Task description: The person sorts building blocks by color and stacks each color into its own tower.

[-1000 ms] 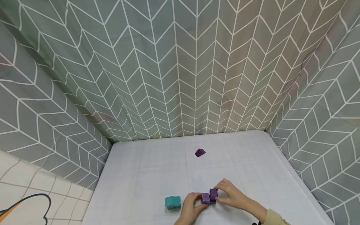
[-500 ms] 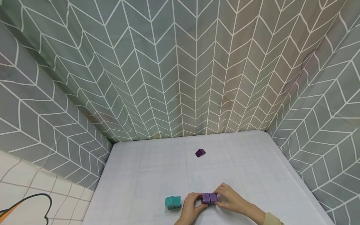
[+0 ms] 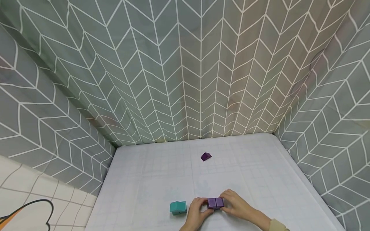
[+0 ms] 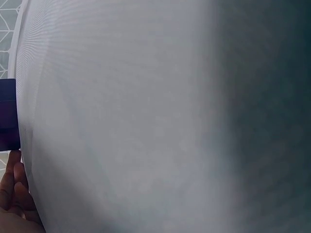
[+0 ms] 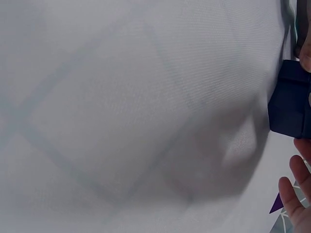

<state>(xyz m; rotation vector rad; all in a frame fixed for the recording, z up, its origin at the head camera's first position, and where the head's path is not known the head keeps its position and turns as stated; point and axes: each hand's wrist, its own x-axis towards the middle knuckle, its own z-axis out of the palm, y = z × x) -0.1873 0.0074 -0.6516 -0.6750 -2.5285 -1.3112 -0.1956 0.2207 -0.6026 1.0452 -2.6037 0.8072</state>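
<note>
Two purple cubes stand side by side near the table's front: a left cube (image 3: pixel 212 203) and a right cube (image 3: pixel 219 202), with purple showing beneath them. My left hand (image 3: pixel 197 214) holds the left side between thumb and finger. On the other side, my right hand (image 3: pixel 237 206) pinches the right cube between thumb and fingers. In the left wrist view, dark purple blocks (image 4: pixel 7 114) show at the left edge above fingertips. The right wrist view shows the blocks (image 5: pixel 289 104) dark at the right edge, between fingers above and below.
Left of my left hand stands a teal block stack (image 3: pixel 178 208) with a roof-shaped top. A purple triangular block (image 3: pixel 206 156) lies farther back. The white-covered table (image 3: pixel 150 176) is bounded by grey patterned curtains (image 3: pixel 190 80) at the back and sides.
My right hand has brought the right purple cube down and toward me, from a raised spot into line beside the left cube. In the last half second almost nothing moved.
</note>
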